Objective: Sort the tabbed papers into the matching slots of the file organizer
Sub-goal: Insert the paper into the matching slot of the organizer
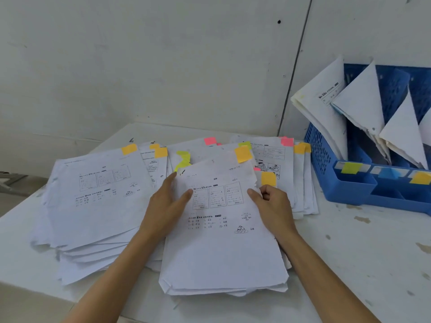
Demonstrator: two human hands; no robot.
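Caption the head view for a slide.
Left hand presses, right hand pinches the top worksheet beside the blue file organizer.

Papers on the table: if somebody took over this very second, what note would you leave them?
Left hand: flat on the left edge of the top sheet.
Right hand: pinches its right edge.
That sheet has an orange tab.
Blue organizer stands at the right, some papers already in its slots; an orange label marks one front slot.
Done: a few filed.
Left: this sheet, probably to the orange slot, then the tabbed stacks spread over the table.
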